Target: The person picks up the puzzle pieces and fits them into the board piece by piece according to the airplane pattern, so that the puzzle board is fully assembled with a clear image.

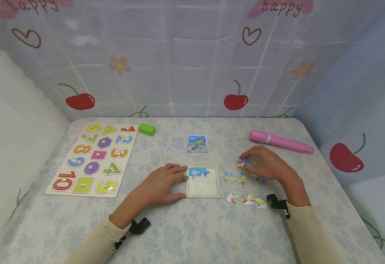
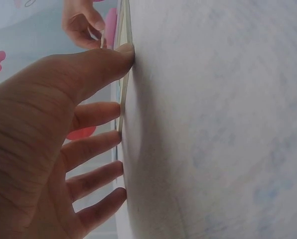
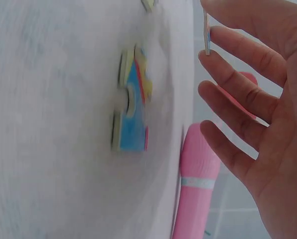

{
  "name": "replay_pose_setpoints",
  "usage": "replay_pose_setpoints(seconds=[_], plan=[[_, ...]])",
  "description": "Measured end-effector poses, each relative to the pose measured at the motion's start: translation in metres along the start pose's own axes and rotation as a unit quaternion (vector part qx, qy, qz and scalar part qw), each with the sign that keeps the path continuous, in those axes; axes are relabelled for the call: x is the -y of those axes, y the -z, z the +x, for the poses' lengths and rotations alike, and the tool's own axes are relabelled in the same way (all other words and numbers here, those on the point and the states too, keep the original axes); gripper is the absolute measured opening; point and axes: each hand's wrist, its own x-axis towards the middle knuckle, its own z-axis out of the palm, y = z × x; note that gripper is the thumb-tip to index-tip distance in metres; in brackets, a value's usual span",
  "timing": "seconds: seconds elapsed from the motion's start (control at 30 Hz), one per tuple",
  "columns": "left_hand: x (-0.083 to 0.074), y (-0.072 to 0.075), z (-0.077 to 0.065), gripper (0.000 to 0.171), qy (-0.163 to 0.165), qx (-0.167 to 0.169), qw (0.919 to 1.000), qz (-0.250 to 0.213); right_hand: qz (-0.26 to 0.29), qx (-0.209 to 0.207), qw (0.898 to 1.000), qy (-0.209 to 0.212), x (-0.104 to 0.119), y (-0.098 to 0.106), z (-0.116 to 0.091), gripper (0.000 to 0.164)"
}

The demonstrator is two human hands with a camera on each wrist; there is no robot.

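Observation:
My right hand [image 1: 266,165] pinches a jigsaw puzzle piece [image 1: 242,162] between thumb and fingertips, raised over the loose pieces; in the right wrist view that piece [image 3: 207,35] appears edge-on. My left hand [image 1: 162,185] rests along the left side of a square puzzle frame [image 1: 219,183], its thumb and fingertips at the rim. Joined sky-blue pieces [image 1: 197,172] fill the frame's upper left, and the rest of its bed is bare. Right of the frame lie several loose pieces [image 1: 230,177], with a row of white and yellow ones [image 1: 259,201] nearer me. A blue piece [image 3: 133,119] lies below my right hand.
A small picture card [image 1: 197,143] of a yellow plane lies behind the frame. At the back right is a pink wand-like cylinder [image 1: 281,141]. To the left lie a number-and-shape peg board [image 1: 91,161] and a green block [image 1: 147,129]. A patterned curtain [image 1: 179,73] hangs behind the table.

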Motion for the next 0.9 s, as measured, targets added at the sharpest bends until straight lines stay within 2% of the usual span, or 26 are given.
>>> replay_pose_setpoints(seconds=[0.17,0.37,0.9], plan=[[-0.001,0.001,0.0,0.055,-0.003,0.001,1.0,-0.006,0.004,0.003,1.0,0.002,0.01,-0.003,0.001,0.034],[0.0,-0.001,0.0,0.054,-0.004,0.002,0.9999,-0.009,0.008,0.001,0.999,0.033,0.018,-0.006,0.004,0.031],[0.002,-0.001,0.0,0.054,-0.009,-0.008,0.9999,-0.002,0.002,0.011,0.998,0.057,0.044,-0.015,0.028,0.03]])
